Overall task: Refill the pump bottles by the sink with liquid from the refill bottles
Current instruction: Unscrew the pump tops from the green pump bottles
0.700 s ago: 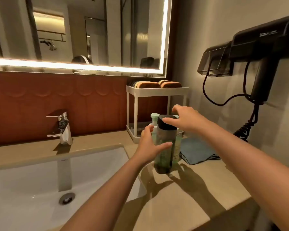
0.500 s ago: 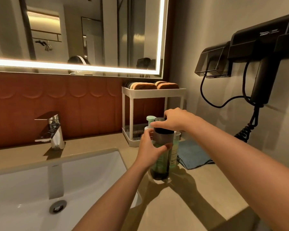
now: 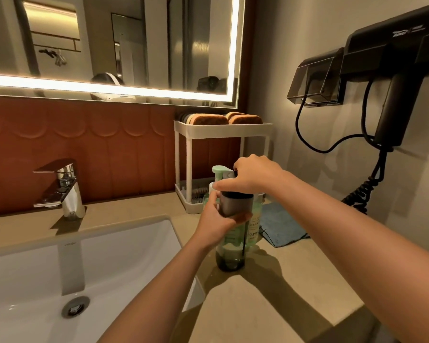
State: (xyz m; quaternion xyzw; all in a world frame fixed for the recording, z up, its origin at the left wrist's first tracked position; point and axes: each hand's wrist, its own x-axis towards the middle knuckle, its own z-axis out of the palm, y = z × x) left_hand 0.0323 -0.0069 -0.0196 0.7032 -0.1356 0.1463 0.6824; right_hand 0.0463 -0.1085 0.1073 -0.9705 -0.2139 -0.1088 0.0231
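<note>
Your left hand (image 3: pixel 214 219) is wrapped round the upper body of the dark bottle (image 3: pixel 230 258), thumb across its front. Your right hand (image 3: pixel 254 178) grips the cap (image 3: pixel 235 194) from above, fingers curled round it. The dark bottle stands upright, base on the surface (image 3: pixel 270 298), at 3 o'clock of the sink (image 3: pixel 35 280) and just beside its rim. A dip tube shows through the wall.

The green bottles (image 3: pixel 254 226) are right behind it at 12 to 1 o'clock; can't tell if they touch. A pale green pump head (image 3: pixel 218 169) sticks up just left of your right hand. The cloth (image 3: pixel 282 226) lies flat at 2 o'clock of the dark bottle. The rack (image 3: pixel 190 157) is at 11 o'clock by the wall, the tap (image 3: pixel 65 186) out at 9 to 10 o'clock behind the sink.
</note>
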